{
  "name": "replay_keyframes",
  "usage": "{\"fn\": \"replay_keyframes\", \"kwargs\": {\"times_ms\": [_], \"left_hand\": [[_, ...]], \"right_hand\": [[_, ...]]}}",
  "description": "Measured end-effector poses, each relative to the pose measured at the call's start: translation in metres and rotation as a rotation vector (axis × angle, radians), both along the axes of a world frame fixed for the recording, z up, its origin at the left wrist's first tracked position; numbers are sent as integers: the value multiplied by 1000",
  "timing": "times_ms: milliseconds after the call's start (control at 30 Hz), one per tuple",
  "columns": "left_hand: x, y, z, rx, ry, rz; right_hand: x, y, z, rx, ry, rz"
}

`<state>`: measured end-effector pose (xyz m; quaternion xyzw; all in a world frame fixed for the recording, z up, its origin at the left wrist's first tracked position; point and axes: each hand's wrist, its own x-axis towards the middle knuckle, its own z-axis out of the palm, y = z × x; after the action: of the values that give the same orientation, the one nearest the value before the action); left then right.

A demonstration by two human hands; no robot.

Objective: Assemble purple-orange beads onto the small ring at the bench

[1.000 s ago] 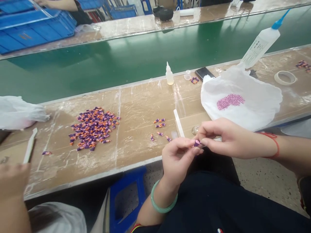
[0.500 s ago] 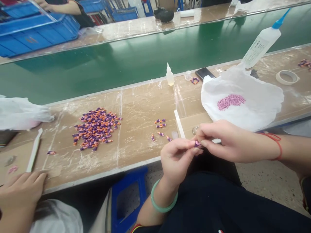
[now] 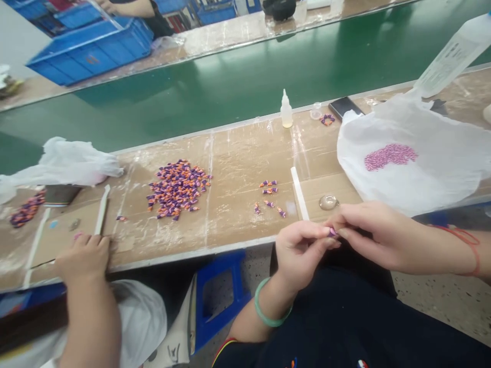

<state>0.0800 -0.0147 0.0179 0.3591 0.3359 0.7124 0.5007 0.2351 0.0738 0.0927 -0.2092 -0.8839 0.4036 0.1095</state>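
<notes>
One clear oval dome (image 3: pixel 329 202) lies at twelve o'clock, one crumpled white sheet (image 3: pixel 385 191) at two, from one purple piece (image 3: pixel 332 232) pinched between the left hand's (image 3: pixel 299 251) and right hand's (image 3: pixel 378 234) fingers.

Left hand (image 3: pixel 299 250) in a pinch, right hand (image 3: pixel 378 232) pinched alongside, wrists apart

One held purple piece (image 3: pixel 332 232), two plastic bottles (image 3: pixel 286 111) (image 3: pixel 451 59), one phone (image 3: pixel 346 108), one green bangle (image 3: pixel 258 303), one purple-and-orange ring (image 3: pixel 322 119)

The view has swung left, revealing another purple-and-orange pile (image 3: pixel 27 209).
</notes>
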Motion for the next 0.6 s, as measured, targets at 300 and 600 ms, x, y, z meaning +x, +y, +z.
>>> {"fn": "replay_keyframes", "kwargs": {"times_ms": [300, 600], "left_hand": [[0, -16, -19, -111, -34, -31], [-16, -11, -24, -270, 141, -15]], "right_hand": [[3, -15, -37, -83, 4, -33], [-5, -7, -46, -91, 48, -54]]}}
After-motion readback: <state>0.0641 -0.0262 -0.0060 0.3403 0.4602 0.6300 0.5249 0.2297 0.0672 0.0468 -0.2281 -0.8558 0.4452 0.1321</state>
